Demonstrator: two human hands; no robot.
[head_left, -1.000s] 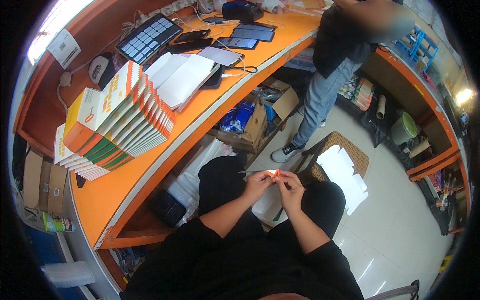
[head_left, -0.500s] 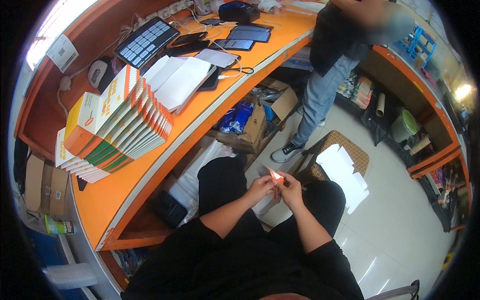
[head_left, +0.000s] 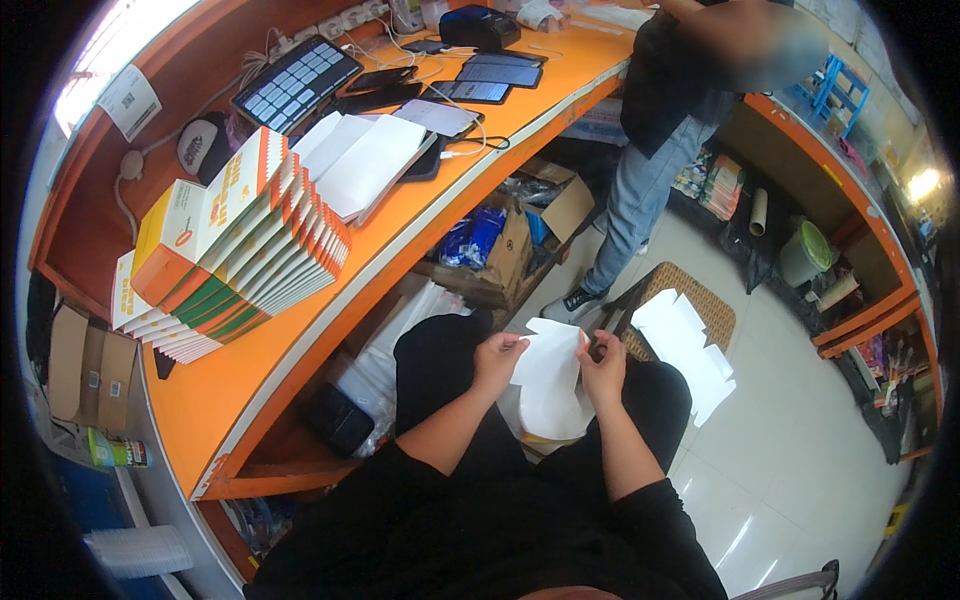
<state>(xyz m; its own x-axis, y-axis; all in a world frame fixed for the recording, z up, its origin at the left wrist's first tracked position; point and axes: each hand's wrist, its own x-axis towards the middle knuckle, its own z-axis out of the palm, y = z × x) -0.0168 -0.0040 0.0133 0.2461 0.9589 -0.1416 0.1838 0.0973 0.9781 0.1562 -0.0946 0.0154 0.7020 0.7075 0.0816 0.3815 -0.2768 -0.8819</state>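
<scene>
I sit with dark trousers and long black sleeves. My left hand (head_left: 497,361) and my right hand (head_left: 604,364) each grip an upper edge of a flat white cardboard blank (head_left: 549,385), which hangs between them over my lap. More flat white blanks (head_left: 683,345) lie on a woven stool (head_left: 716,315) just right of my knees. To my left, on the orange counter (head_left: 240,385), stands a slanted stack of folded orange, white and green cartons (head_left: 245,255).
On the counter lie a calculator keyboard (head_left: 295,82), tablets and phones (head_left: 485,80), and white sheets (head_left: 360,165). Open cardboard boxes (head_left: 520,235) sit under the counter. Another person in jeans (head_left: 650,170) stands ahead. Orange shelving (head_left: 860,300) with a green bucket (head_left: 805,252) lines the right.
My hands have moved apart. The small orange-sided piece pinched between them earlier now shows as a wide white blank spread open between both hands.
</scene>
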